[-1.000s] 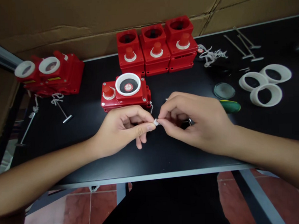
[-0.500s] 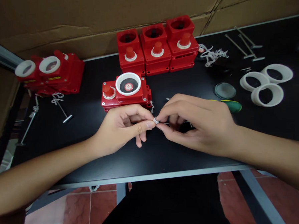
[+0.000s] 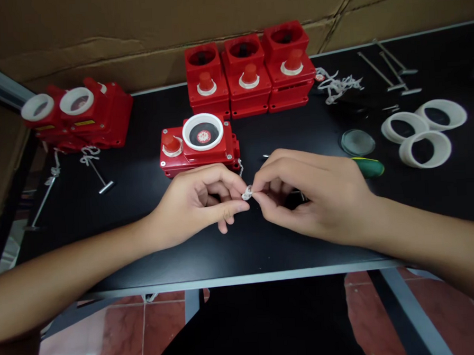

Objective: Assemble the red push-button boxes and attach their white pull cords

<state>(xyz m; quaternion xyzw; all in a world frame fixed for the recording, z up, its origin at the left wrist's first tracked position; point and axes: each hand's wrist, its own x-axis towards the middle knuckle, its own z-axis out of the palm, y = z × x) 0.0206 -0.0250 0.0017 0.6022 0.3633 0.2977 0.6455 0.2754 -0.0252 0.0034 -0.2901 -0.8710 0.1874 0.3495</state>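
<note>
A small knot of white cord (image 3: 246,193) is between my two hands, over the front of the black table. My right hand (image 3: 315,194) pinches it between thumb and forefinger. My left hand (image 3: 206,200) holds the knot's other side at its fingertips, with the thumb slightly lower and a small gap showing. Just behind my left hand stands a red box (image 3: 216,158) with a white ring and a red button on top. White cord hangs at its right side. A screwdriver with a green handle (image 3: 368,167) lies partly hidden under my right hand.
Three red boxes (image 3: 250,98) stand at the back, and two more (image 3: 112,118) at the left, with cords and metal T-bars (image 3: 106,187). To the right are white rings (image 3: 425,150), a glass disc (image 3: 357,142), loose cords (image 3: 337,87) and several T-bars (image 3: 396,87).
My left thumb has moved down off the knot, so more of the white cord shows between the fingertips. My right hand keeps its pinch and has shifted very slightly right.
</note>
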